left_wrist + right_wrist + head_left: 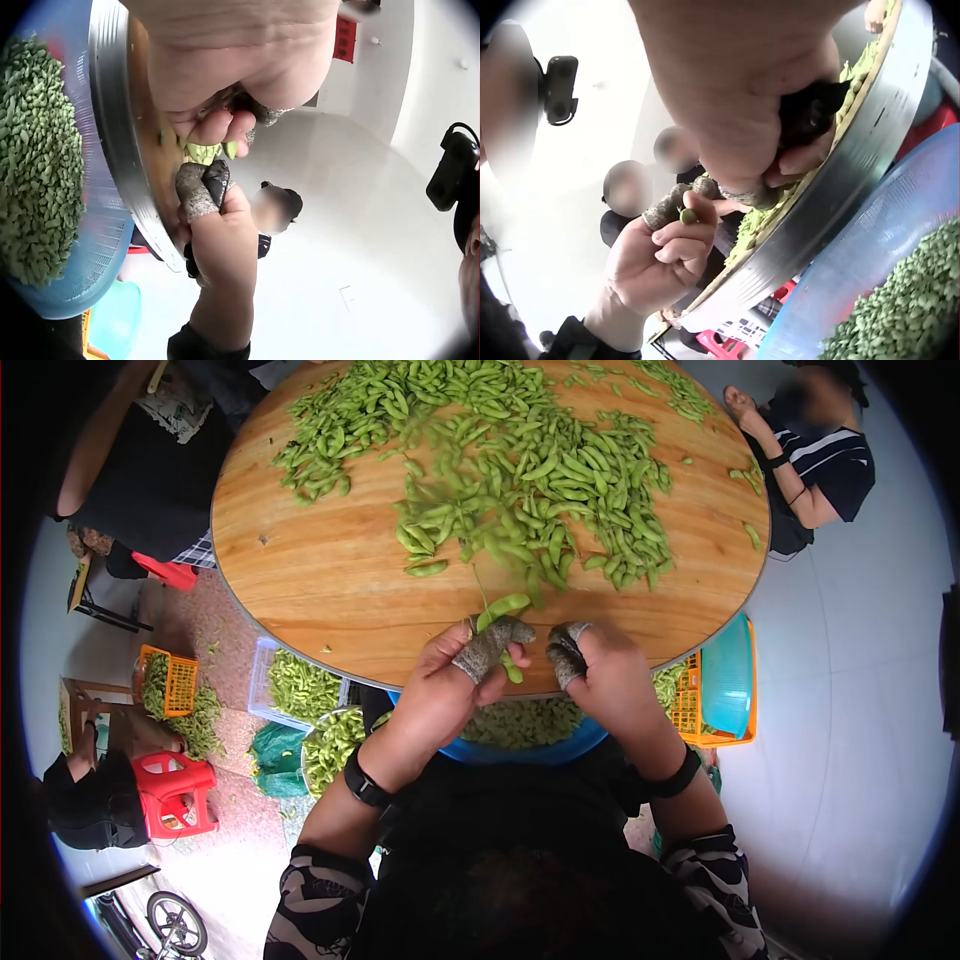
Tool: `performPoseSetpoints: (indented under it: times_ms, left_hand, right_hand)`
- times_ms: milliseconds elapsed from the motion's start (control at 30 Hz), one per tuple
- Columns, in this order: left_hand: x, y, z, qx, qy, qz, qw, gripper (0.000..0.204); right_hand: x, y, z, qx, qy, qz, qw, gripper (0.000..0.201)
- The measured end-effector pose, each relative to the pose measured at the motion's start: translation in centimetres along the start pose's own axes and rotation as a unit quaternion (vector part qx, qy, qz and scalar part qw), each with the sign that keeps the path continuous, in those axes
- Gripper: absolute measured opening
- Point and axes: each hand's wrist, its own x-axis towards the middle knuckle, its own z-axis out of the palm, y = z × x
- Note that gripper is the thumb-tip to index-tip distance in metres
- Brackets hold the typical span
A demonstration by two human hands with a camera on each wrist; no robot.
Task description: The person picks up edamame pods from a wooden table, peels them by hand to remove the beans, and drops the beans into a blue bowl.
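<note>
My left hand [450, 670], with a grey knitted finger cover, pinches green soybean pods [504, 610] just over the table's near edge. One pod sticks up past the covered finger, and another pod end [513, 668] shows below it. Beside it my right hand [612, 672] has curled fingers, with grey and black covers on the thumb and finger; no pod shows in its grip. The left wrist view has a pale green pod [202, 154] between the two hands. Below the table edge sits a blue basin [105, 255] of shelled green beans [37, 157].
A large heap of soybean pods [560, 470] covers the far part of the round wooden table [320, 570]. Crates of pods [300, 685] and a red stool [175, 795] stand left on the floor. An orange crate [690, 700] is at right. Another person [815, 460] sits across the table.
</note>
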Motion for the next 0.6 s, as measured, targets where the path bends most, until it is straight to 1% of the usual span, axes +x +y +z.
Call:
performPoseSetpoints:
  times_ms: [33,67,133,200,267,300,333,367,400,467,500,567,600]
  left_hand:
    - [-0.4,-0.1,-0.4,0.002,-0.002,0.017,1.0,0.018]
    - [-0.7,-0.1,-0.8,0.005,-0.003,0.033,0.999,0.02]
    - [-1.4,0.2,-1.7,-0.004,0.0,0.037,0.999,0.023]
    - [-1.9,0.7,-2.0,-0.026,0.036,0.074,0.996,0.024]
    - [-2.2,0.6,-2.6,-0.04,0.04,0.079,0.995,0.025]
    - [-2.4,0.6,-2.7,-0.04,0.045,0.083,0.995,0.026]
    - [-2.5,0.6,-2.8,-0.041,0.052,0.089,0.994,0.026]
    - [-2.6,0.6,-2.6,-0.05,0.038,0.097,0.993,0.023]
    - [-2.7,0.4,-2.7,-0.049,0.042,0.099,0.993,0.023]
    - [-2.6,-0.3,-3.2,-0.051,0.01,0.077,0.996,0.022]
    - [-2.6,-0.5,-3.4,-0.045,-0.011,0.088,0.995,0.023]
    - [-2.7,-0.4,-3.0,-0.026,-0.006,0.091,0.995,0.023]
    - [-2.7,-0.3,-2.7,-0.006,-0.001,0.094,0.996,0.024]
  right_hand:
    - [0.0,-0.4,0.2,0.047,-0.021,0.019,0.999,0.029]
    - [0.1,-0.7,0.3,0.049,-0.023,0.017,0.998,0.029]
    - [0.3,-1.5,0.8,0.099,-0.041,-0.006,0.994,0.027]
    - [1.0,-2.2,1.2,0.088,-0.047,-0.01,0.995,0.027]
    - [1.5,-2.5,2.0,0.038,0.001,-0.074,0.997,0.03]
    - [1.6,-2.8,2.0,0.041,0.002,-0.076,0.996,0.03]
    - [1.7,-3.2,1.9,0.011,-0.019,-0.082,0.996,0.031]
    - [1.7,-3.5,2.0,-0.019,-0.04,-0.089,0.995,0.033]
    - [1.5,-3.7,2.2,-0.017,-0.042,-0.093,0.995,0.033]
    - [0.8,-3.5,2.3,-0.041,-0.055,-0.063,0.996,0.034]
    - [0.3,-3.7,2.1,-0.042,-0.055,-0.064,0.996,0.034]
    - [-0.7,-3.9,1.5,-0.094,-0.096,-0.062,0.989,0.038]
    - [-1.3,-3.9,1.4,-0.095,-0.096,-0.061,0.989,0.038]
